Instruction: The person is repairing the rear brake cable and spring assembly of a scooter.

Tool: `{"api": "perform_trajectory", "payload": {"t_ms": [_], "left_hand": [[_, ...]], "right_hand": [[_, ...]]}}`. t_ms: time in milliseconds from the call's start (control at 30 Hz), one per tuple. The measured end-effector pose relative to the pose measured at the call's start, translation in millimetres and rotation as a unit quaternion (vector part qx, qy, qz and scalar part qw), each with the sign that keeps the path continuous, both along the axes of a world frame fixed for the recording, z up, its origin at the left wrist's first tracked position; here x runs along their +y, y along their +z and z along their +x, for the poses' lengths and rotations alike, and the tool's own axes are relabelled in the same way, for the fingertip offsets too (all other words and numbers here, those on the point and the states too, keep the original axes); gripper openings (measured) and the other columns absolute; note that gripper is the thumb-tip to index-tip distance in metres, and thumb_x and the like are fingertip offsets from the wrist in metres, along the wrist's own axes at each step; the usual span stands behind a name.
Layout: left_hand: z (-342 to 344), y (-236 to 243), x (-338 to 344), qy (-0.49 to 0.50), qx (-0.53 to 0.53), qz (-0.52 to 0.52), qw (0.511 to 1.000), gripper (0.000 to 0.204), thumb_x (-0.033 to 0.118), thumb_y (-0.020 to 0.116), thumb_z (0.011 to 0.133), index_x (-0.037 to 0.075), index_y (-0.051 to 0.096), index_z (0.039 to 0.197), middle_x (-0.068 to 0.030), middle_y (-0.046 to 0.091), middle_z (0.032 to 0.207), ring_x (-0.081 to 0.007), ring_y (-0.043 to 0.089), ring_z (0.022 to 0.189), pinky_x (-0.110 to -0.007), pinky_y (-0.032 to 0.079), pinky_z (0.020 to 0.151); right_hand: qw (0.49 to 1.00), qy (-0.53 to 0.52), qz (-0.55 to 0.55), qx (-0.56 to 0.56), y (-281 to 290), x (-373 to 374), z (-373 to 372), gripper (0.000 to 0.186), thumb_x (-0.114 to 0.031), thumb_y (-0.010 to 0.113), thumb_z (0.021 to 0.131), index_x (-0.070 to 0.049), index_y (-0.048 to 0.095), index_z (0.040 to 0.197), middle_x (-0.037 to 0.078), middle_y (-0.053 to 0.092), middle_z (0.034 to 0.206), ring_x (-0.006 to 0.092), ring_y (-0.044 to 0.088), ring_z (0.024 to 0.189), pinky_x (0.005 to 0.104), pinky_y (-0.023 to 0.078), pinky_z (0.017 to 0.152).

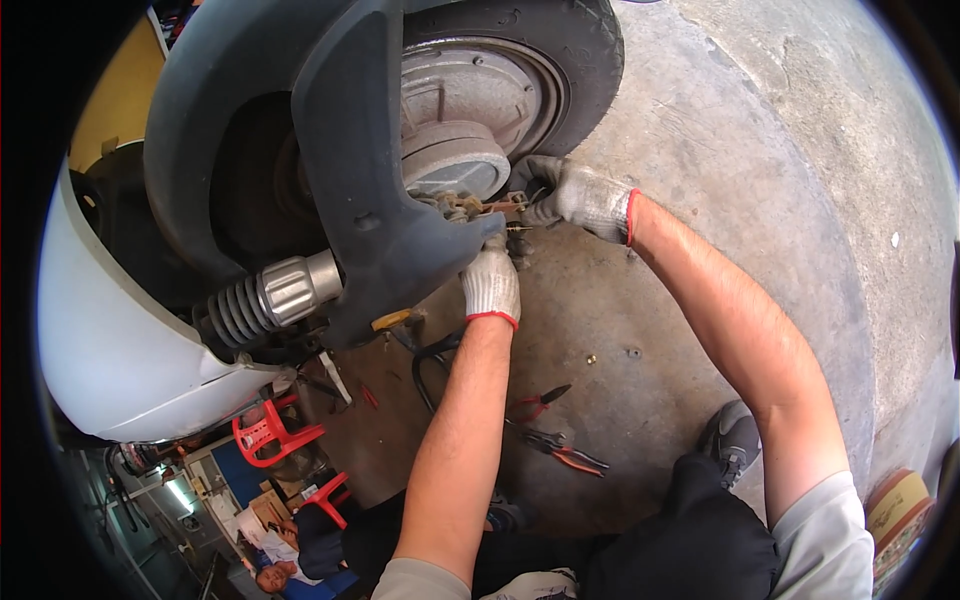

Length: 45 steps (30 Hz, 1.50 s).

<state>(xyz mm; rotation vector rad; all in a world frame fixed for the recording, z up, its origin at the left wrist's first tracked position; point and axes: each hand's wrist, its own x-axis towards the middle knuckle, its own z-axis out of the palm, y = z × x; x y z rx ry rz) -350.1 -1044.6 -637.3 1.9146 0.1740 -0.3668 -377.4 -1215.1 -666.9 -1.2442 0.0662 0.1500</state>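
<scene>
My left hand (489, 275), in a grey-white knit glove with a red cuff, reaches up under the lower edge of a dark plastic guard (350, 180), its fingertips hidden by metal parts. My right hand (575, 198), gloved alike, is at the right end of a rusty bracket assembly (508, 205) below the wheel hub (453, 163), its fingers curled near the tyre (585, 70) around something dark that I cannot make out. A silver shock absorber with a black spring (290, 288) lies left of the guard, beside the scooter's white body (120, 330).
Pliers (560, 450), red-handled cutters (535, 403) and small brass nuts (591, 359) lie on the concrete floor (740, 150). My shoe (730, 450) is at lower right. Red plastic stools (270, 430), cluttered shelving and a seated person (285, 560) are at lower left.
</scene>
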Motion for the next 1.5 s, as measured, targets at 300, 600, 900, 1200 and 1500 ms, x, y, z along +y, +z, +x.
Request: {"api": "perform_trajectory", "payload": {"t_ms": [300, 600, 900, 1200, 1500], "left_hand": [[8.1, -12.8, 4.7, -0.025, -0.065, 0.001, 0.998, 0.023, 0.024, 0.055, 0.099, 0.002, 0.059, 0.106, -0.0043, 0.063, 0.079, -0.0126, 0.059, 0.056, -0.025, 0.043, 0.048], [-0.2, 2.2, -2.4, 0.0, 0.0, 0.01, 1.0, 0.024, 0.024, 0.055, 0.099, 0.001, 0.059, 0.105, -0.005, 0.063, 0.079, -0.0133, 0.06, 0.058, -0.025, 0.044, 0.048], [3.4, -2.5, 1.0, -0.034, -0.048, -0.004, 0.998, 0.023, 0.023, 0.054, 0.1, 0.002, 0.056, 0.109, -0.0053, 0.062, 0.082, -0.0132, 0.06, 0.058, -0.025, 0.044, 0.049], [-5.3, 12.3, -9.0, -0.015, 0.005, -0.016, 1.0, 0.021, 0.022, 0.054, 0.1, 0.004, 0.055, 0.112, -0.0056, 0.063, 0.083, -0.0134, 0.06, 0.058, -0.025, 0.044, 0.048], [0.7, 1.4, -11.0, 0.043, 0.028, -0.086, 0.995, 0.018, 0.019, 0.054, 0.099, 0.006, 0.058, 0.111, -0.0046, 0.065, 0.084, -0.0141, 0.06, 0.058, -0.027, 0.045, 0.049]], "right_hand": [[0.994, -0.102, 0.037, -0.032, -15.7, 23.2, -5.0, 0.033, -0.004, 0.069, 0.08, -0.001, 0.061, 0.112, 0.005, 0.067, 0.099, 0.0138, 0.06, 0.09, 0.0297, 0.049, 0.081], [0.995, -0.066, 0.073, -0.014, -10.6, 16.0, -6.3, 0.034, -0.003, 0.069, 0.081, -0.001, 0.059, 0.114, 0.004, 0.066, 0.099, 0.0119, 0.059, 0.092, 0.0283, 0.049, 0.083], [0.997, -0.011, -0.053, -0.051, 1.2, 2.1, 4.7, 0.039, -0.005, 0.072, 0.076, 0.001, 0.059, 0.112, 0.009, 0.067, 0.1, 0.0159, 0.059, 0.092, 0.0323, 0.049, 0.084], [0.963, -0.068, -0.258, -0.046, 0.1, 6.3, 0.2, 0.045, -0.011, 0.069, 0.079, -0.003, 0.056, 0.122, 0.018, 0.067, 0.104, 0.0271, 0.065, 0.096, 0.036, 0.05, 0.085], [0.961, -0.107, -0.244, -0.073, 12.7, 14.1, -7.8, 0.038, -0.013, 0.066, 0.082, -0.003, 0.06, 0.118, 0.02, 0.067, 0.109, 0.0361, 0.063, 0.103, 0.0424, 0.051, 0.085]]}}
